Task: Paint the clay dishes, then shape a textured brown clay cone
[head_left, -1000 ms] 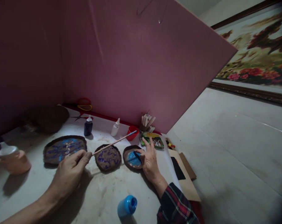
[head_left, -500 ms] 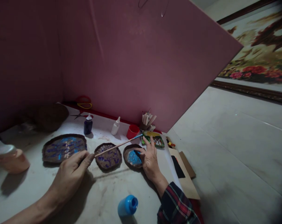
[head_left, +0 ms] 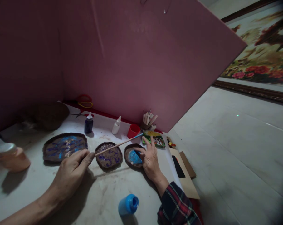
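My left hand (head_left: 73, 170) is closed, pinching the bare end of a thin wooden stick (head_left: 119, 144). The stick slants up to the right over a small brown dish with purple marks (head_left: 108, 157), and its far tip is blue. My right hand (head_left: 151, 157) has its fingers spread at the right rim of another brown dish (head_left: 129, 162) with glittery blue paint inside. One fingertip is close to the stick's blue tip; whether they touch I cannot tell. A dark patch shows under the thumb, too unclear to name. An uncapped blue bottle (head_left: 128, 204) stands in front.
A larger painted brown dish (head_left: 65, 148) lies at left, by an orange bottle (head_left: 12, 156). Along the back are scissors (head_left: 79, 115), a dark blue bottle (head_left: 88, 123), a white bottle (head_left: 116, 125), a red cup (head_left: 133, 131), a green packet (head_left: 160, 142) and a pink board (head_left: 141, 62).
Both hands and the stick keep nearly the same pose. The whole view has shifted very slightly.
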Demonstrator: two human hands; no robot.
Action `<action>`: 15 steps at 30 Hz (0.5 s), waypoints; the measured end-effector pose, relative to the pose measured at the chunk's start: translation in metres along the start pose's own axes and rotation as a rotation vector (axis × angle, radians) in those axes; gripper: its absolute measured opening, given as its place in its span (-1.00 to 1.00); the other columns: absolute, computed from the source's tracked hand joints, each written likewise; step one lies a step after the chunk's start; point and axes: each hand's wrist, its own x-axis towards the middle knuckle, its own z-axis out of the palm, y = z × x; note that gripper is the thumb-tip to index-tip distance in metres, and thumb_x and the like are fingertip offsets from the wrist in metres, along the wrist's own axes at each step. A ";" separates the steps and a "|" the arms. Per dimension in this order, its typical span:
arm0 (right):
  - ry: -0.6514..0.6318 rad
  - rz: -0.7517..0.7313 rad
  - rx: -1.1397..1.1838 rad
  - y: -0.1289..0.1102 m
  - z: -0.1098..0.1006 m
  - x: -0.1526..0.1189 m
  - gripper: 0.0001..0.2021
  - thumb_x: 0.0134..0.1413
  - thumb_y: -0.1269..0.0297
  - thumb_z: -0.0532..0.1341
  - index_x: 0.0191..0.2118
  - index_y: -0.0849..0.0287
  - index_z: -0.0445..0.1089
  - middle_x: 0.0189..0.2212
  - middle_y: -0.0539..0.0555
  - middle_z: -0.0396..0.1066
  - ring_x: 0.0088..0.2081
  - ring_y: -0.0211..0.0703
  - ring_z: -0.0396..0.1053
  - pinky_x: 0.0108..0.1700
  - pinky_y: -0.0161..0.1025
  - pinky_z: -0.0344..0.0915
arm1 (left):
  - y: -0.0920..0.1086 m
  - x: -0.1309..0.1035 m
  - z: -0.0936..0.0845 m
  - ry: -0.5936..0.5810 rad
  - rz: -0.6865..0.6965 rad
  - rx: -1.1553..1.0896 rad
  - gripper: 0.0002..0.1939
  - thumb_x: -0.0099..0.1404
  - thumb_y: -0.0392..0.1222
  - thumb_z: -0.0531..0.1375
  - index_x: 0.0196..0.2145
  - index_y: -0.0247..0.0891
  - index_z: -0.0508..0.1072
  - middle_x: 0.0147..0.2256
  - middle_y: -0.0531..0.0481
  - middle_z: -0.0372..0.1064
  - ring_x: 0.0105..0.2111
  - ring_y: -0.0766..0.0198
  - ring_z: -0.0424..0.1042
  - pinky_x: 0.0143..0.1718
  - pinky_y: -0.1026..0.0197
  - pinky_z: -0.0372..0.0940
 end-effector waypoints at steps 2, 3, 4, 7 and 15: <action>0.004 -0.007 0.022 -0.001 0.000 0.000 -0.29 0.19 -0.17 -0.35 -0.11 -0.03 0.50 0.27 0.03 -0.01 0.33 0.16 -0.37 0.21 0.20 -0.12 | -0.003 0.000 0.000 -0.027 0.035 -0.017 -0.65 0.20 0.06 0.01 -0.61 -0.20 0.26 -0.62 0.07 0.20 -0.54 0.27 0.22 -0.51 0.26 0.12; 0.005 -0.011 0.035 -0.001 0.000 0.001 -0.29 0.19 -0.18 -0.35 -0.12 -0.03 0.50 0.27 0.04 0.00 0.33 0.17 -0.38 0.21 0.21 -0.13 | -0.004 0.000 0.000 -0.027 0.044 -0.018 -0.64 0.21 0.07 0.01 -0.61 -0.20 0.25 -0.62 0.07 0.19 -0.54 0.27 0.21 -0.51 0.26 0.11; 0.006 -0.015 0.049 -0.001 -0.001 0.001 -0.29 0.19 -0.18 -0.34 -0.13 -0.03 0.50 0.27 0.04 0.00 0.33 0.17 -0.38 0.21 0.22 -0.13 | -0.005 0.000 0.000 -0.025 0.051 -0.017 -0.63 0.21 0.08 0.00 -0.61 -0.20 0.25 -0.61 0.08 0.18 -0.54 0.28 0.21 -0.50 0.26 0.11; 0.025 -0.015 0.108 0.000 -0.001 0.002 -0.31 0.19 -0.18 -0.32 -0.19 -0.03 0.52 0.26 0.02 0.03 0.33 0.16 -0.35 0.21 0.24 -0.16 | -0.006 0.000 0.000 -0.020 0.061 -0.013 -0.62 0.22 0.10 0.00 -0.59 -0.21 0.25 -0.60 0.09 0.17 -0.53 0.28 0.21 -0.49 0.26 0.10; 0.274 0.029 0.347 0.014 0.001 0.000 -0.27 0.21 -0.14 -0.35 -0.25 0.06 0.52 0.19 0.11 0.15 0.31 0.08 -0.19 0.22 0.18 -0.04 | -0.008 0.001 0.001 -0.027 0.061 -0.007 -0.61 0.23 0.11 0.00 -0.60 -0.20 0.24 -0.61 0.11 0.15 -0.53 0.29 0.20 -0.49 0.26 0.09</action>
